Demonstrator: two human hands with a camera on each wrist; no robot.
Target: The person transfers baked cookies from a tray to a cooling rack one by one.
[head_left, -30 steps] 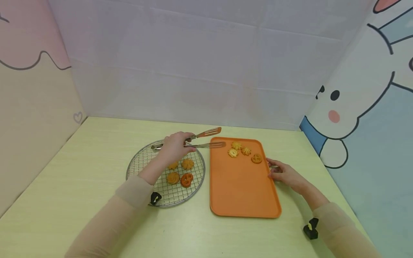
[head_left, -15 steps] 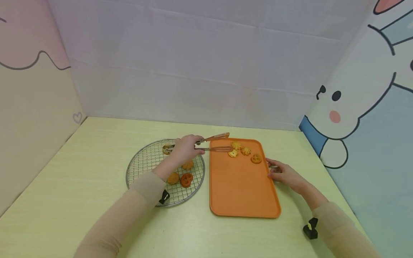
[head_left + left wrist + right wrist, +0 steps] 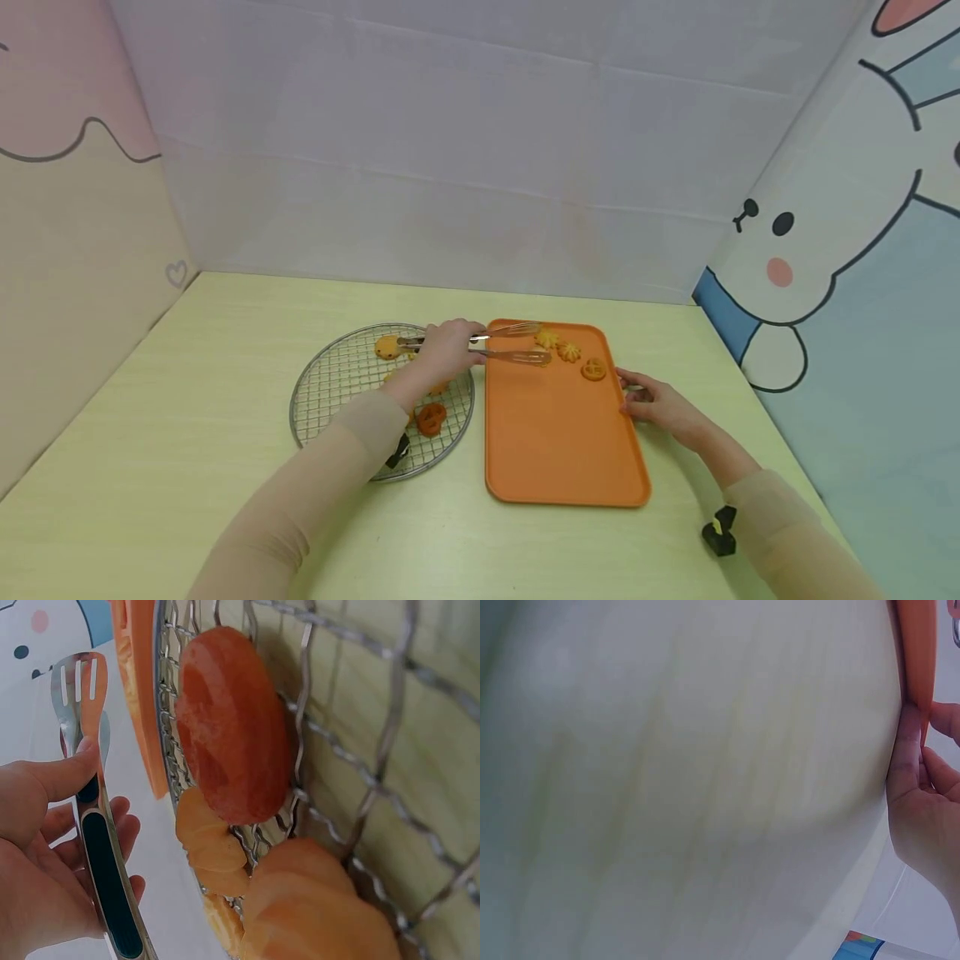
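Between the fingers of the left hand, seen from the head camera, sit the tongs, gripped mid-handle with their slotted tips parted over the far-left corner of the orange tray, just short of the three cookies there; behind the wrist, more cookies lie on the round wire rack. The right hand rests with curled fingers on the tray's right rim, steadying it. At the left wrist, thumb and fingers wrap the tongs, blades apart and empty, beside rack cookies. At the right wrist, fingertips press the tray edge. Judged from this, a light, level squeeze suits brittle cookies, and the tray should be held firm.
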